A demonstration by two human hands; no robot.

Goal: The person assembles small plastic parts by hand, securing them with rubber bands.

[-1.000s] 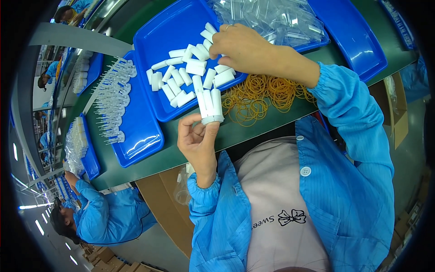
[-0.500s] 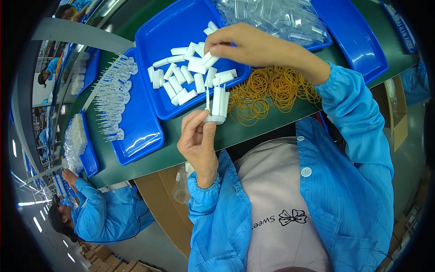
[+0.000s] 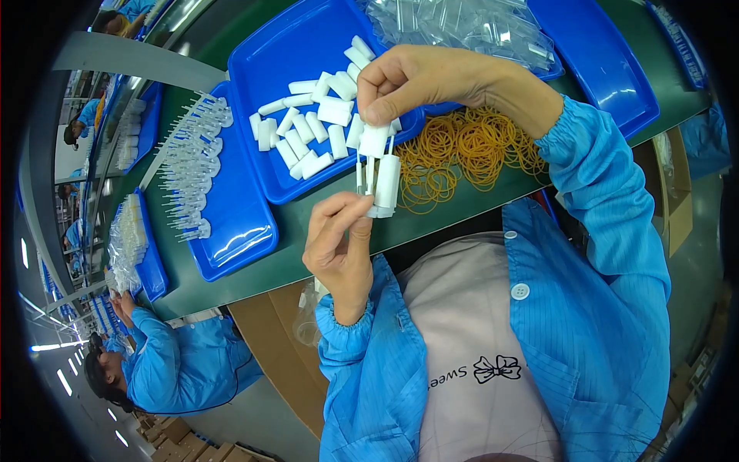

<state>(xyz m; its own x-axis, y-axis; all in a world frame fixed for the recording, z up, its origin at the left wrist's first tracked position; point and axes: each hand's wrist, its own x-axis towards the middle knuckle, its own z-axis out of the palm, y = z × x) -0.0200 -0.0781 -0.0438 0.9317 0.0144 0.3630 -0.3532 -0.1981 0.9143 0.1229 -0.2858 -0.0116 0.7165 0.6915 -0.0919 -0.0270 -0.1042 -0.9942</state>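
Observation:
Between the thumb and fingers of my left hand (image 3: 340, 245) is the base of a small white pronged holder (image 3: 380, 211). Its thin prongs point up, and a white foam cylinder (image 3: 389, 182) stands on it at the right. Above it, my right hand (image 3: 416, 83) pinches another white foam piece (image 3: 374, 142) right at the prong tips; whether a prong has entered it I cannot tell. Just behind, a blue tray (image 3: 265, 165) carries many loose white foam cylinders (image 3: 314, 123).
Yellow rubber bands (image 3: 469, 154) lie heaped on the green table (image 3: 308, 223). Clear plastic pieces (image 3: 469, 35) fill a tray at the back. On the left, a blue tray (image 3: 239, 239) adjoins rows of clear pronged parts (image 3: 188, 165). A co-worker in blue (image 3: 181, 358) is at the lower left.
My right hand has come from the tray toward me, bringing a foam piece over the holder. My left hand keeps its grip, with the holder turned slightly.

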